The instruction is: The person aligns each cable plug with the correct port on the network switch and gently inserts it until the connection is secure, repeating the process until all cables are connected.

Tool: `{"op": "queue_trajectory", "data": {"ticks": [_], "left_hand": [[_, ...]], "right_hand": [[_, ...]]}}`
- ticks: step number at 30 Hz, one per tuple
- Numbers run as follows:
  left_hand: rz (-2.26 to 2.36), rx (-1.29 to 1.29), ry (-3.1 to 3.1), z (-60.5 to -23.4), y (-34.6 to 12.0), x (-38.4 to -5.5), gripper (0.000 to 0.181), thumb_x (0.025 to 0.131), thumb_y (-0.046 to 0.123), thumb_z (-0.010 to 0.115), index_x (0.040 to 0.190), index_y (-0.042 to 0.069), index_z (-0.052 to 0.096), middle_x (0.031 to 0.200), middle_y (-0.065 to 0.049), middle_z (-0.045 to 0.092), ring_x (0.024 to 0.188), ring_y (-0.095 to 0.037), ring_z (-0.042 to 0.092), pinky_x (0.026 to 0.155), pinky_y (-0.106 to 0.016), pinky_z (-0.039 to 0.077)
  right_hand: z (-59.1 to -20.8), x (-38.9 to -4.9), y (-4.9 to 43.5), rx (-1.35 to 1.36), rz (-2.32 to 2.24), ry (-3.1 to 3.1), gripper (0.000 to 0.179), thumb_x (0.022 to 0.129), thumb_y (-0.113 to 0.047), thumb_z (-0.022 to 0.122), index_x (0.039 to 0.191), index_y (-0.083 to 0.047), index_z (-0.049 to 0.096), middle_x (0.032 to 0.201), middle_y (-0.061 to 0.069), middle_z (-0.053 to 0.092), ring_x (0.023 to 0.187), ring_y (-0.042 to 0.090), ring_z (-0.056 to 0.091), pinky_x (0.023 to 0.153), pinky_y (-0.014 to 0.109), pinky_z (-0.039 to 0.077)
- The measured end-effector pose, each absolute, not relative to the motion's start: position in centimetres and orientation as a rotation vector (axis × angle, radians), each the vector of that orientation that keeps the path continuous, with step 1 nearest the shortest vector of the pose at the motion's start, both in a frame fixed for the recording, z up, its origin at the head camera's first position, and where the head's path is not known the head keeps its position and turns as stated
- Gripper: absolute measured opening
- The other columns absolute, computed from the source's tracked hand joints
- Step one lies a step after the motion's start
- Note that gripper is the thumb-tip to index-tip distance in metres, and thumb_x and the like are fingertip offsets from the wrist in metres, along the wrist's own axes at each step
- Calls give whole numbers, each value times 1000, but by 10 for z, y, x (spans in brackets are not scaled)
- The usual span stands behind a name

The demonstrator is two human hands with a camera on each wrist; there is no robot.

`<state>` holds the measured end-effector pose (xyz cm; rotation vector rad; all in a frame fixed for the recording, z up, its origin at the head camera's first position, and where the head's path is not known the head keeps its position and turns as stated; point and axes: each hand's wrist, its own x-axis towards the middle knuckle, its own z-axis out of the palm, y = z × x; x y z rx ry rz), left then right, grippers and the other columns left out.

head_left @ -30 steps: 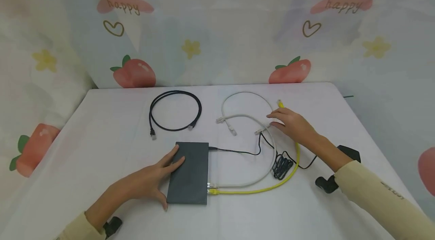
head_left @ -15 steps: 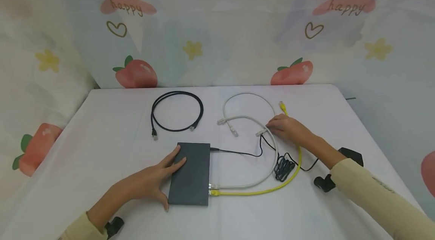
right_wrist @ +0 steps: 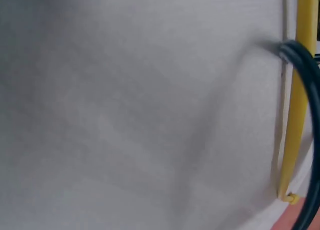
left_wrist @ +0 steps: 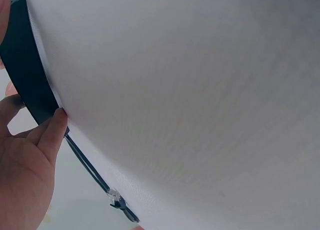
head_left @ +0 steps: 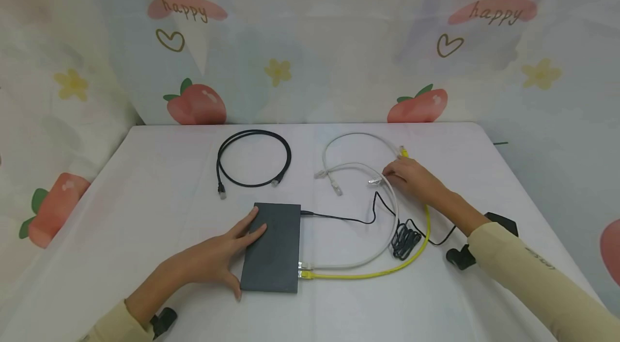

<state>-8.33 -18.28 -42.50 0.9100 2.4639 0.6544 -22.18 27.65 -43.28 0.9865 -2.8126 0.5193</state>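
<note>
My left hand point(head_left: 213, 256) rests on the left side of a flat dark-grey network box point(head_left: 272, 256). Its fingers are spread, two on top, and the thumb sits at the near left corner. In the left wrist view the fingers lie along the box's edge. My right hand point(head_left: 414, 178) pinches a thin white network cable point(head_left: 358, 133) just behind its clear plug point(head_left: 375, 182); the fingertips are partly hidden. A thicker white network cable point(head_left: 395, 213) and a yellow network cable point(head_left: 363, 277) are plugged into the box's right side. The right hand covers part of the yellow one.
A coiled black network cable point(head_left: 253, 131) lies at the back left of the white table point(head_left: 160, 180). A black power cord point(head_left: 339, 217) runs from the box to a tied bundle point(head_left: 406, 241) and on toward a black adapter point(head_left: 501, 223) by the right forearm.
My right hand has come down and closed its fingers on the thin white cable. That plug has shifted slightly up and away from the black cord. The left hand stays on the box.
</note>
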Motion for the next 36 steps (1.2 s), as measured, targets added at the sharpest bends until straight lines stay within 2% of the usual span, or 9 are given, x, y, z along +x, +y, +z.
{"op": "queue_trajectory", "data": {"ticks": [4, 8, 13, 15, 19, 25, 28, 31, 36], "left_hand": [[668, 921, 2459, -424, -182, -83, 125, 54, 52, 83, 152, 16, 15, 156, -9, -15, 139, -33, 14, 97, -45, 39], [676, 925, 2454, -424, -182, -83, 125, 54, 52, 83, 152, 16, 15, 156, -9, -15, 139, -33, 14, 97, -45, 39], [680, 917, 2452, -425, -182, -83, 126, 53, 52, 83, 152, 17, 14, 156, -8, -16, 139, -32, 13, 98, -44, 38], [683, 916, 2455, -426, -182, -83, 126, 53, 53, 83, 152, 17, 14, 156, -8, -16, 139, -32, 13, 98, -44, 38], [687, 907, 2451, -428, -183, -83, 126, 54, 55, 82, 152, 18, 13, 155, -7, -17, 140, -31, 11, 99, -44, 37], [667, 902, 2455, -428, -183, -83, 126, 53, 57, 81, 152, 18, 14, 155, -6, -17, 140, -30, 13, 99, -43, 38], [667, 895, 2451, -427, -183, -83, 126, 53, 56, 81, 152, 18, 14, 155, -5, -17, 140, -30, 12, 99, -43, 37], [671, 896, 2446, -426, -182, -83, 125, 53, 56, 81, 152, 18, 14, 155, -6, -18, 140, -30, 11, 99, -43, 37], [669, 900, 2452, -425, -182, -83, 125, 53, 55, 82, 152, 18, 14, 155, -6, -18, 140, -30, 11, 99, -43, 38]], "right_hand": [[-436, -221, 279, 1050, 579, -2737, 22, 86, 1, 65, 106, -9, 66, 98, 2, 61, 92, 21, 56, 80, 39, 46], [-441, -225, 282, 1196, 550, -2614, 31, 83, 5, 66, 111, -9, 67, 90, 2, 55, 81, 16, 49, 69, 32, 40], [-441, -227, 283, 1295, 465, -2579, 39, 81, 7, 66, 118, -5, 65, 85, 4, 49, 74, 15, 41, 64, 29, 34], [-440, -227, 282, 1286, 445, -2550, 39, 78, 6, 69, 116, -4, 66, 84, 4, 49, 73, 15, 40, 64, 29, 33], [-436, -227, 281, 1224, 455, -2415, 36, 76, 1, 74, 111, -4, 69, 84, 4, 54, 74, 17, 50, 67, 30, 44], [-425, -226, 279, 1044, 470, -2280, 32, 92, -26, 58, 116, -6, 66, 94, 8, 65, 82, 21, 64, 69, 35, 53], [-419, -225, 277, 948, 459, -2243, 29, 88, -11, 66, 116, -2, 66, 99, 15, 62, 89, 28, 62, 71, 40, 53], [-412, -224, 273, 852, 452, -2186, 39, 77, 6, 72, 115, 1, 66, 99, 18, 60, 92, 29, 59, 74, 40, 52], [-396, -218, 265, 757, 515, -2108, 35, 77, 9, 72, 111, 3, 67, 100, 16, 64, 96, 28, 60, 88, 23, 45]]}}
